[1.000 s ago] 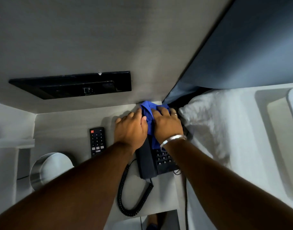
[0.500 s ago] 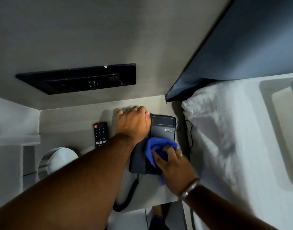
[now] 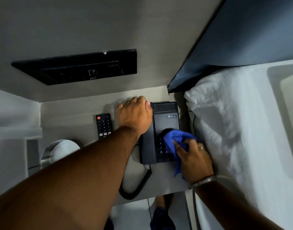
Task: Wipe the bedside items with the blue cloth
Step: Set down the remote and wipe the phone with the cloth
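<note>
A black desk telephone (image 3: 165, 120) sits on the bedside table (image 3: 72, 110), its coiled cord (image 3: 137, 186) trailing toward the front edge. My left hand (image 3: 135, 115) grips the top left of the phone, over the handset end. My right hand (image 3: 194, 160) holds the bunched blue cloth (image 3: 175, 140) pressed on the phone's keypad; part of the cloth hangs below the hand. A black remote control (image 3: 104, 126) lies flat on the table left of the phone, apart from both hands.
A white pillow and bedding (image 3: 225, 127) press against the table's right side. A round metal-rimmed lamp shade (image 3: 62, 150) stands at the front left. A black switch panel (image 3: 79, 67) is set in the wall behind. A dark headboard (image 3: 242, 39) rises at right.
My right hand has drawn the blue cloth from the top of the phone down onto the keypad. My left hand stays on the phone's upper left.
</note>
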`<state>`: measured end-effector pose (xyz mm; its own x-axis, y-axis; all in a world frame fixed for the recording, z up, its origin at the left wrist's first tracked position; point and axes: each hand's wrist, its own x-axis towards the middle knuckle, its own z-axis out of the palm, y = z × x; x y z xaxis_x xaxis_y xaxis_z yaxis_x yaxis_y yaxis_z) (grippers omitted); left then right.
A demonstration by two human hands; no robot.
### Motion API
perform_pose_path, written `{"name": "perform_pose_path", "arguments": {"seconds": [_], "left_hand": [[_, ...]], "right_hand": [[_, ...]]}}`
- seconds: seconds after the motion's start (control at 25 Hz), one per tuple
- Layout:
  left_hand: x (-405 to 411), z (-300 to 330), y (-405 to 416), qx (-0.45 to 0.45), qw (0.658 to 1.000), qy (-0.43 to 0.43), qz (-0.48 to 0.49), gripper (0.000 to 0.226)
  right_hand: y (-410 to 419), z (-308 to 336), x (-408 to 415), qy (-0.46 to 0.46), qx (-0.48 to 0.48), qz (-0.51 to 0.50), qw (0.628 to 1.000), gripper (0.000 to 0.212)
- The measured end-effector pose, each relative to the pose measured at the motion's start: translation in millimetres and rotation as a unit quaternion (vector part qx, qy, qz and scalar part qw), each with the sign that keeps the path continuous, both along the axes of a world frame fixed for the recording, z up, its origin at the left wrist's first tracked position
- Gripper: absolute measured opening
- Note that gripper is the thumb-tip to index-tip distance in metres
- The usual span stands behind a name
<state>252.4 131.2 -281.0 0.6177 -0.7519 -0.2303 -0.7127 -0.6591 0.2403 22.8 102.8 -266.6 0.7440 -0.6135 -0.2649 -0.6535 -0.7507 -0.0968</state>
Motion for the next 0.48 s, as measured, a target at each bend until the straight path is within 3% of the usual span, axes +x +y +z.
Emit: {"name": "perform_pose_path", "arguments": {"seconds": [0.08,0.28,0.4,0.48], "left_hand": [[1,0,0,-0.001,1.000,0.002,0.006,0.036],[-1,-1,1,-0.004,1.000,-0.007,0.007,0.036],[-1,-2,0,-0.017,1.000,-0.007,0.014,0.035],[-1,-3,0,-0.021,1.000,-0.008,0.016,0.035]], "right_hand": [[10,-3,0,-0.015,-0.023,-0.066,0.997,0.072],[33,-7,4,-0.014,0.018,0.032,0.999,0.077],[14,-12,-18,-0.020,-0.001,-0.084,0.996,0.086],[33,-16,-8,-0.025,-0.008,-0.075,0.997,0.082]]}}
